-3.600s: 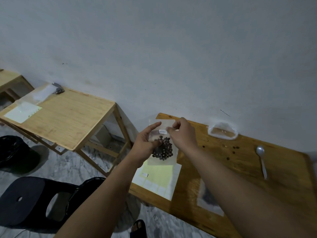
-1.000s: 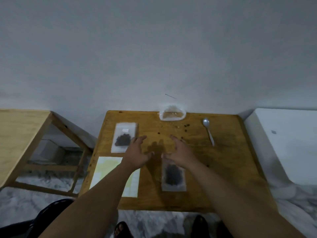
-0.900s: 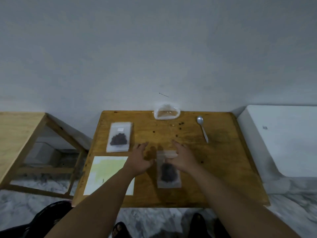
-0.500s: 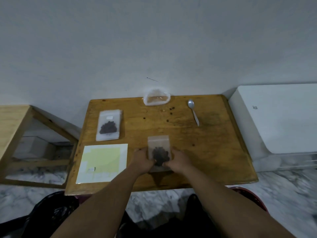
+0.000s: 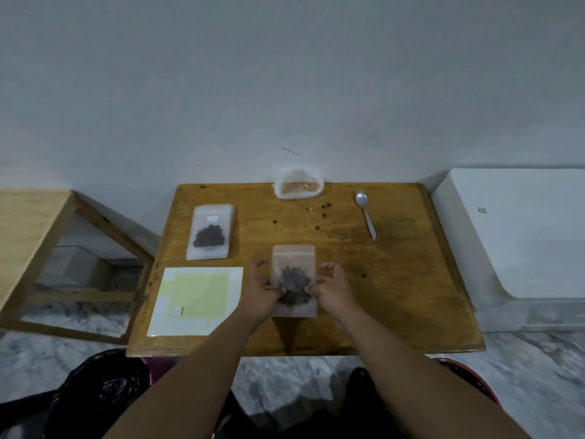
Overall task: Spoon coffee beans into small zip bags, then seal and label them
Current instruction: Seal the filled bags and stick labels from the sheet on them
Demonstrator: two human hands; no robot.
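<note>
A small clear zip bag (image 5: 294, 264) with dark coffee beans in its lower half is held over the wooden table (image 5: 395, 280). My left hand (image 5: 262, 288) pinches its left edge and my right hand (image 5: 332, 288) pinches its right edge. A second zip bag (image 5: 210, 231) with beans and a small white label lies flat at the table's left. A yellow-and-white label sheet (image 5: 196, 299) lies at the near left. A metal spoon (image 5: 365, 212) rests at the far right. An open plastic bag (image 5: 297, 186) sits at the far edge by the wall.
Several loose beans (image 5: 324, 209) lie scattered near the far middle. A second wooden table (image 5: 28, 229) stands to the left, a white appliance (image 5: 519, 236) to the right. A black plastic bag (image 5: 101, 391) and a red bin rim (image 5: 474, 378) are on the floor below.
I put the labelled bag down at the table's left, then both hands went to the second bag in the middle and picked it up by its sides.
</note>
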